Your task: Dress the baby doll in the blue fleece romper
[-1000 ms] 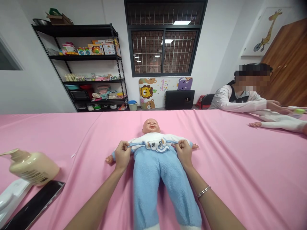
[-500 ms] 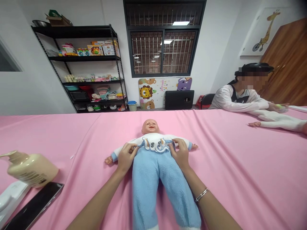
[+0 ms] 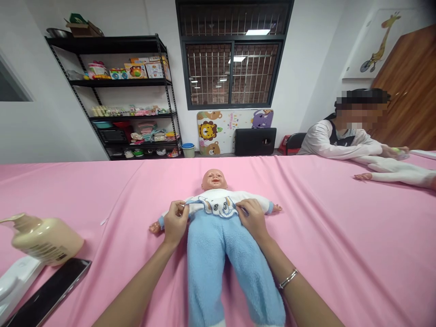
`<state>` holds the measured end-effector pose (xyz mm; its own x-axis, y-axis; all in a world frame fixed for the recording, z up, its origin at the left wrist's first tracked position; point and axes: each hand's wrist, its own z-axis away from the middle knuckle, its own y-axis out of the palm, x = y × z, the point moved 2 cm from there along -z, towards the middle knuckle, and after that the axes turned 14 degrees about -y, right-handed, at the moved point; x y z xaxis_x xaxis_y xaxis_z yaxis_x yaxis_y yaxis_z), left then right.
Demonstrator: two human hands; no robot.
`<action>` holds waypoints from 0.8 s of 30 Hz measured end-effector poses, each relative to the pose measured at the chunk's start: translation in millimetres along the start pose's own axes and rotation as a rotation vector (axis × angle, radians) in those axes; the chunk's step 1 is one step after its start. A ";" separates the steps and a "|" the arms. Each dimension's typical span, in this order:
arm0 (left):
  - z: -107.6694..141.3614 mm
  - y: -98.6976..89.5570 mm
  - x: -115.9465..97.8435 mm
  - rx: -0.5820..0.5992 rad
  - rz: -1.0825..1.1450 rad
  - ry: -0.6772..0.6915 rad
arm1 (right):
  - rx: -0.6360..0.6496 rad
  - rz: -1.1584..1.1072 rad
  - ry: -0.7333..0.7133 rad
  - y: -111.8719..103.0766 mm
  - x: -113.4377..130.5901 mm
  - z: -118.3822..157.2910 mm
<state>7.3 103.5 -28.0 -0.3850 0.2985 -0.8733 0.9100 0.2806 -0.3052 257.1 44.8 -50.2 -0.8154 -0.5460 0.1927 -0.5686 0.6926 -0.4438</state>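
Note:
A baby doll (image 3: 214, 180) lies on its back with its head away from me and its arms spread. It wears a white top with blue cuffs and light blue fleece overalls (image 3: 207, 254) with an elephant-face bib (image 3: 220, 206) across the belly. My left hand (image 3: 176, 223) pinches a blue strap at the bib's left side, pulled out over the doll's sleeve. On the other side, the fingers of my right hand (image 3: 252, 219) are closed on the bib's right edge. The fingertips partly hide the cloth there.
A pink cloth (image 3: 129, 195) covers the table. At left lie a pump bottle (image 3: 47, 238), a black phone (image 3: 51, 290) and a white device (image 3: 20, 281). Across the table at right, a person (image 3: 327, 138) handles another doll (image 3: 398, 170). A black shelf rack (image 3: 116, 81) stands behind.
My left hand has drawn the strap outward and slightly up. My right hand has shifted inward to the bib's edge. The doll stays in place.

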 end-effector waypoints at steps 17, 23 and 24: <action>5.5 17.6 2.7 0.401 -0.094 -0.049 | -0.196 0.065 0.254 -2.4 1.9 7.1; 6.8 19.0 0.5 0.475 -0.106 -0.080 | -0.227 0.101 0.072 -10.1 11.9 -0.3; 7.6 18.6 -0.2 0.439 -0.067 -0.095 | -0.218 0.102 0.068 -10.6 12.0 -0.1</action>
<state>25.4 101.8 -36.4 -0.4480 0.2020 -0.8709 0.8706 -0.1231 -0.4764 253.3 31.0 -43.2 -0.8711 -0.4400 0.2182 -0.4869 0.8318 -0.2663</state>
